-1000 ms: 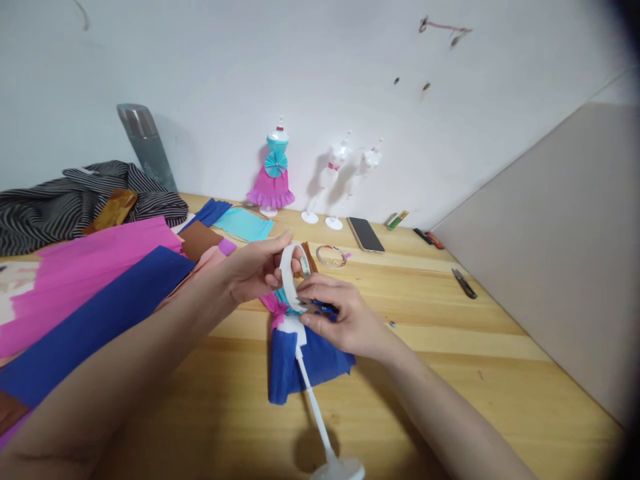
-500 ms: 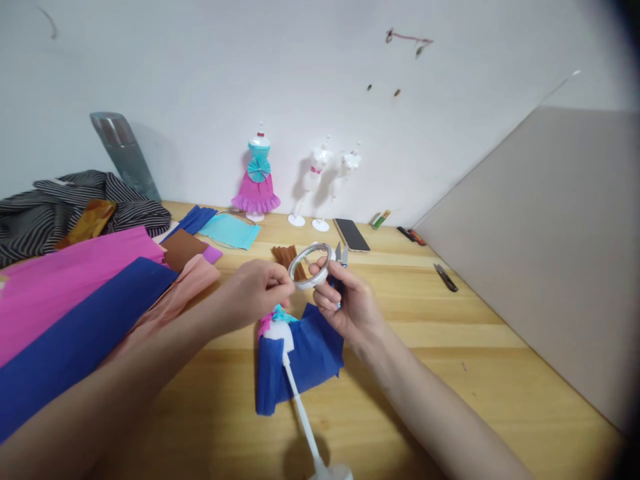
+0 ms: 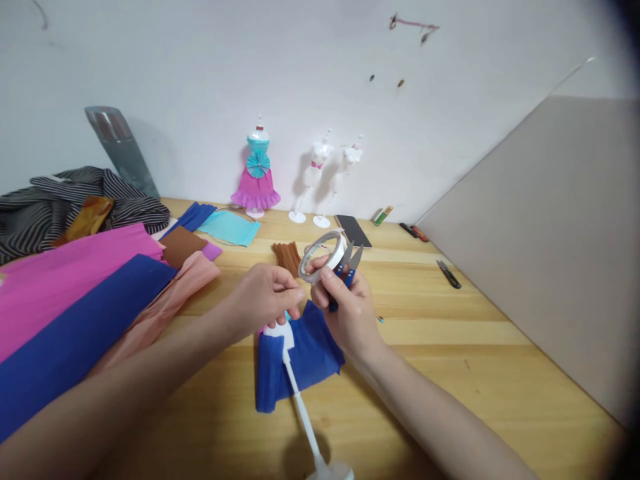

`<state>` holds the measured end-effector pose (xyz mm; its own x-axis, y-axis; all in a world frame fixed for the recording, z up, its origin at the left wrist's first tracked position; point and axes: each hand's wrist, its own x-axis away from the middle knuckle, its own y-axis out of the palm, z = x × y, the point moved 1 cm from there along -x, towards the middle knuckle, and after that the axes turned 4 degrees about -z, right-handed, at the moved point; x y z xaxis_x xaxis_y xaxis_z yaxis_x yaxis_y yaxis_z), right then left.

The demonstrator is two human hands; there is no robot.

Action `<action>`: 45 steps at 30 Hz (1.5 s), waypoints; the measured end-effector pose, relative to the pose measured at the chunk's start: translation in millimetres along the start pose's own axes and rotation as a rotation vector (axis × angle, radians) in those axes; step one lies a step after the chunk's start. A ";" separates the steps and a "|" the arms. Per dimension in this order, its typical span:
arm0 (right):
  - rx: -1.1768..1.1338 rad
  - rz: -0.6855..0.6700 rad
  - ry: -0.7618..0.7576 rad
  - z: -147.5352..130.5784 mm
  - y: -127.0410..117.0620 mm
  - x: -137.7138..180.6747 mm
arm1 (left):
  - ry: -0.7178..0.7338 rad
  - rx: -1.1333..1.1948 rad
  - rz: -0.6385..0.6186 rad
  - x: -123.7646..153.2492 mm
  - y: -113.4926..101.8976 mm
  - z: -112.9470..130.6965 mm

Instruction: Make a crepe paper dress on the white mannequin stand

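My right hand [image 3: 353,313] grips a roll of white tape [image 3: 334,261] and blue-handled thread snips [image 3: 350,270], whose blades point up and away. Thumb and fingers of my left hand [image 3: 273,293] are pinched just left of the roll; whatever they hold is too small to make out. Below both hands a white mini dress form [image 3: 305,417] lies on its side, its base toward me. Dark blue crepe paper [image 3: 313,357] lies around its body, with bits of pink and light blue partly hidden behind my left hand.
Against the wall stand a dress form in a pink skirt [image 3: 256,183] and two bare white forms [image 3: 320,160]. Crepe sheets [image 3: 90,313] cover the left side. A phone [image 3: 354,231], pleated brown paper [image 3: 287,257] and a utility knife [image 3: 449,274] lie on the wooden table.
My right hand has turned and shifted slightly right, bringing the snips' blades more into view. My left hand has moved a little right, staying pinched beside the tape roll.
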<state>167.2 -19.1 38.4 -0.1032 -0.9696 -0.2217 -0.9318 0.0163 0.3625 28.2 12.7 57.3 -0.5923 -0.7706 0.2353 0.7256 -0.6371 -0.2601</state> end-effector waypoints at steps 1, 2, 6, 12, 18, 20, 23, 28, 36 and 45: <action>-0.008 0.016 0.001 -0.1 -0.6 -0.9 | 0.039 -0.057 0.070 1.3 -0.9 0.3; -0.019 0.032 0.005 -0.2 -1.1 -1.8 | 0.098 -0.117 0.156 2.5 -1.4 0.6; -0.047 0.078 0.033 -0.2 -1.0 -3.8 | 0.386 -0.326 0.392 4.3 3.8 -1.1; -0.094 0.078 0.068 -0.3 0.6 -4.4 | 0.588 -0.417 0.455 -1.4 13.4 -10.3; -0.151 0.053 0.081 0.1 2.7 -4.7 | 0.459 -0.288 0.364 -5.9 10.7 -11.7; -0.160 0.041 0.085 0.4 2.9 -4.6 | 0.444 -0.258 0.348 -6.6 8.8 -10.3; -0.191 0.032 0.116 0.2 1.9 -5.9 | 0.442 -0.194 0.337 -6.9 6.7 -7.3; -0.280 -0.036 0.216 -2.7 -1.2 -12.3 | 0.248 0.178 0.103 -8.9 9.1 -4.9; -0.370 -0.114 0.400 -1.1 -17.6 -26.3 | 0.104 0.159 0.158 -9.2 -2.1 -3.0; 0.024 -0.128 0.326 -19.4 -37.2 -35.7 | -0.029 0.155 0.186 -1.2 -32.3 12.9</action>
<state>212.2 10.2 50.3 0.1278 -0.9911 0.0384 -0.9384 -0.1083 0.3282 10.1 34.4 77.5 -0.4346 -0.8724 0.2238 0.8679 -0.4721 -0.1547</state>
